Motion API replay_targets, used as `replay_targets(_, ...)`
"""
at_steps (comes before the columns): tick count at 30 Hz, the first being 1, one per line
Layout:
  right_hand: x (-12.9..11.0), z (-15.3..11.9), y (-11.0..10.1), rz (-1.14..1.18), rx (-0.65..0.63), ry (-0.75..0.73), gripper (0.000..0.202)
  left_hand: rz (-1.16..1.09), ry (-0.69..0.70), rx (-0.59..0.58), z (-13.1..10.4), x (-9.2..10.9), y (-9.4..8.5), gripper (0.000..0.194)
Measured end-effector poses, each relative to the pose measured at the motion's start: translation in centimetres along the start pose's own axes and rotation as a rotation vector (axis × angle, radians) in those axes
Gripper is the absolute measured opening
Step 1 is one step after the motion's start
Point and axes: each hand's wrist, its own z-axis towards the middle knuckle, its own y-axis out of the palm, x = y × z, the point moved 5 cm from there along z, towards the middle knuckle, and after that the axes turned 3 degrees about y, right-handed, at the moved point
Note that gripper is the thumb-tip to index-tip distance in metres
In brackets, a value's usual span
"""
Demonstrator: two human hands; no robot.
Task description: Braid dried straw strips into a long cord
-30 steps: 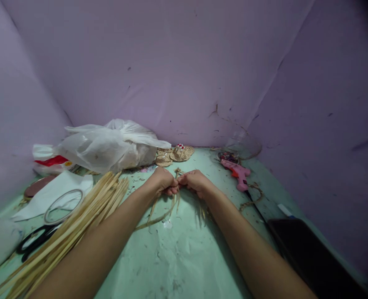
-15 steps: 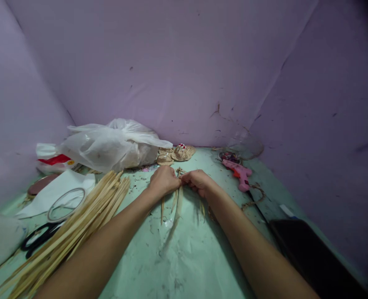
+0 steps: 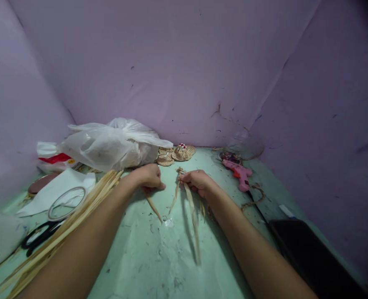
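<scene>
The right hand [image 3: 196,181] pinches knotted pale strips [image 3: 192,211]; the left hand [image 3: 150,176] curls above 1 narrow strip [image 3: 153,206]; whether gripping it, I cannot tell.

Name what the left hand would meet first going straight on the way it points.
Likely the short pale strip hanging at the right hand, across a gap from the left hand; depth is unclear, so it might pass nearer.

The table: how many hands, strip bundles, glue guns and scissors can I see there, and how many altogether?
Left hand and right hand: 2
Strip bundle: 1
Glue gun: 1
Scissors: 1
Total: 5
</scene>
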Motion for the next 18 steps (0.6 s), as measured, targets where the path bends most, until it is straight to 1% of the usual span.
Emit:
replay_targets(1, 0.0, 0.0, 0.0, 0.003, -0.01, 0.004, 0.006, 0.041, -0.042, 0.107, -0.1, -0.6, -1.2, 0.023)
replay_targets(3, 0.0, -0.1, 0.1, 0.02, -0.033, 0.01, 0.005, 0.054, -0.062, 0.341, -0.5, -0.8, -3.0, 0.026)
replay_targets(4, 0.0, -0.1, 0.1, 0.03, -0.044, 0.013, 0.005, 0.021, -0.056, 0.406, -0.6, -0.5, -3.2, 0.024)
replay_targets(5, 0.0, -0.1, 0.1, 0.036, -0.054, 0.015, 0.005, -0.047, -0.056, 0.432, -0.7, 0.0, -2.9, 0.02)
replay_targets(6, 0.0, -0.1, 0.1, 0.038, -0.066, 0.015, 0.005, -0.141, -0.057, 0.388, -0.7, 0.6, -2.1, 0.014)
replay_targets(8, 0.0, -0.2, 0.1, 0.043, -0.092, 0.001, 0.007, -0.427, -0.127, 0.15, -0.4, 2.1, 0.9, 0.004)
replay_targets(9, 0.0, -0.2, 0.2, 0.047, -0.107, -0.012, 0.008, -0.573, -0.159, 0.051, -0.4, 2.9, 2.4, 0.006)
replay_targets(11, -0.1, -0.3, 0.2, 0.064, -0.131, -0.037, 0.008, -0.832, -0.142, -0.038, -0.3, 4.4, 4.2, 0.013)
replay_targets(13, -0.1, -0.4, 0.2, 0.068, -0.152, -0.052, 0.007, -0.968, -0.12, -0.109, -0.2, 5.0, 5.1, 0.015)
replay_targets(14, -0.2, -0.5, 0.2, 0.06, -0.165, -0.061, 0.006, -0.985, -0.117, -0.13, -0.1, 5.0, 5.3, 0.014)
replay_targets(15, -0.2, -0.5, 0.2, 0.042, -0.182, -0.076, 0.006, -0.974, -0.117, -0.139, 0.0, 4.7, 5.4, 0.014)
replay_targets(18, -0.5, -0.8, 0.2, -0.053, -0.238, -0.15, 0.009, -0.89, -0.093, -0.116, 0.2, 3.9, 5.1, 0.012)
